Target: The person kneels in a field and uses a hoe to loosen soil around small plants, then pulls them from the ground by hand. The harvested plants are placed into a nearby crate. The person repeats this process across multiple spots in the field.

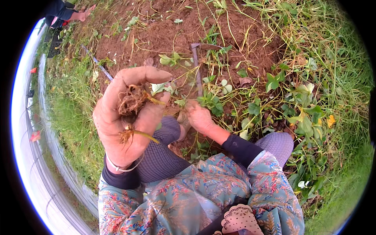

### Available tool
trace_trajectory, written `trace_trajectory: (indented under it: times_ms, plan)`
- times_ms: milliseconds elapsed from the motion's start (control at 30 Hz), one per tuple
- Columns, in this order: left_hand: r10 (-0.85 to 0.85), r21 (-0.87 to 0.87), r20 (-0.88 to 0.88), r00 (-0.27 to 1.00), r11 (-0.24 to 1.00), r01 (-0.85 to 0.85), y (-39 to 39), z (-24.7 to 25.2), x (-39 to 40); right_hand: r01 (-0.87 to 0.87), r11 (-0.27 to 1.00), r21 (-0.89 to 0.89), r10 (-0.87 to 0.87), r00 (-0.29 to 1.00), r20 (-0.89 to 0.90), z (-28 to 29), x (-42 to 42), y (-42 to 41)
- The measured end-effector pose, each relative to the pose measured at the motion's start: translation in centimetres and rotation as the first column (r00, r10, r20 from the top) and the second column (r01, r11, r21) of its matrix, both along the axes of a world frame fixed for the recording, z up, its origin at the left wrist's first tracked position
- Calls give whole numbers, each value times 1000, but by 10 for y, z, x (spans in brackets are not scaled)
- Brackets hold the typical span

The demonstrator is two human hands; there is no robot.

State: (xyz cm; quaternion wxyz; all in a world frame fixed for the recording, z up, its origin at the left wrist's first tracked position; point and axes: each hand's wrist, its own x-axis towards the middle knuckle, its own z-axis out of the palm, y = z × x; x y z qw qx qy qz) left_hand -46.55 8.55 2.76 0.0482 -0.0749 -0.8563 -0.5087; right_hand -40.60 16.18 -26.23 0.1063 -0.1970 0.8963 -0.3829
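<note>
My left hand (126, 117) is raised palm-up, fingers curled around small rooted plantlets. A brown tangle of roots (132, 101) sits between its fingers and thumb, and a second rooted stem (133, 133) lies across the base of the thumb. My right hand (199, 117) is low over the soil, its fingers curled and partly hidden among strawberry-like leaves (213, 104). The handle of a small hand hoe (196, 63) runs down towards this hand; leaves cover where they would meet, so its grip is unclear. The hoe's blade (210, 46) points right over the soil.
Reddish-brown soil (164, 32) with trailing runners spreads ahead. Grass (343, 73) and leafy plants border the right side. A bluish rod (98, 63) lies at the left, near plastic sheeting (55, 129). Another person's leg and foot (80, 15) show at the upper left.
</note>
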Motion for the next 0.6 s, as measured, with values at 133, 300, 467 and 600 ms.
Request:
trace_trajectory:
  times_ms: [133, 300, 467, 600]
  plan:
    - [41, 50, -29, 999, 998, -39, 11, 1, 3, -127, 979, -161, 111, 988, -103, 43, -46, -50]
    - [118, 90, -4, 993, 989, -117, 8, 1, 13, -45, 999, -28, 41, 990, -137, 72, -87, -25]
    - [91, 197, 26, 996, 976, -94, 9, 8, 22, 431, 893, 131, -406, 897, -176, -15, -142, 131]
    - [145, 4, -10, 989, 989, -145, 2, 13, 29, 681, 557, 475, -719, 682, -134, -46, -155, 302]
